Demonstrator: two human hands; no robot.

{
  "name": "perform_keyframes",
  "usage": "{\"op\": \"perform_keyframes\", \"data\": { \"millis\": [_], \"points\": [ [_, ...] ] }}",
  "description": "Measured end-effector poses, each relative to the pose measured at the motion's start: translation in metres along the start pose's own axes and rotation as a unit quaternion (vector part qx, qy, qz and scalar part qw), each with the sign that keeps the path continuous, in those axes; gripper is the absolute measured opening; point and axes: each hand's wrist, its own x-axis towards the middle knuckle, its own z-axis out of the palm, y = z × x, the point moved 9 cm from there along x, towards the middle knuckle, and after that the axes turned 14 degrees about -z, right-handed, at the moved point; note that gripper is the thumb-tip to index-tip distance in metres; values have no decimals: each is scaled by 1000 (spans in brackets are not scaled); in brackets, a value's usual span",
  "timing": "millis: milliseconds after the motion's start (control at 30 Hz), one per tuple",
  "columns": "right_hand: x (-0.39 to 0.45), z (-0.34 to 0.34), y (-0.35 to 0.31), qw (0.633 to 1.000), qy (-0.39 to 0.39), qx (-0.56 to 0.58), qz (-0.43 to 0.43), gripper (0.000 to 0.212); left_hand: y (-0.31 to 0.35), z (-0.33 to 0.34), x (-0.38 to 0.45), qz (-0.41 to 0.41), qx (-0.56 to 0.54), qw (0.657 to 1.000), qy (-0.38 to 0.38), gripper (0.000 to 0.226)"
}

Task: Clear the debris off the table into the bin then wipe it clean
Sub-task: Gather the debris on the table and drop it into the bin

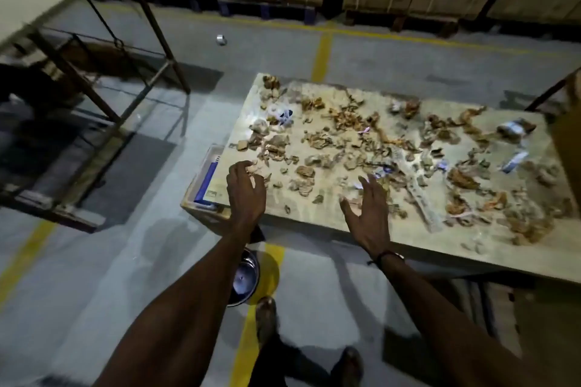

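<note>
Left hand (pixel 246 188) seemingly curls on debris (pixel 361 148); right hand (pixel 369 210) spread wide beside it.

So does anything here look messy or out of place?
Yes. The table is strewn with debris, brown crumpled scraps and bits of wrapper, spread across most of its top. A small shiny can also lies alone on the floor beyond the table.

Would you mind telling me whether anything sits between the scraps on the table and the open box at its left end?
Nothing visible blocks that path. The box sits open against the table at its left end, below the tabletop edge. The debris lies loose on the surface, and the left hand already curls over scraps right beside the box; the right hand is open over the debris.
</note>
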Motion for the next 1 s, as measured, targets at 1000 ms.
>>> {"op": "perform_keyframes", "data": {
  "millis": [1000],
  "points": [
    [23,102,86,957,174,-153,176,71,-49,207,2,121,178,968,-131,74]
  ]
}}
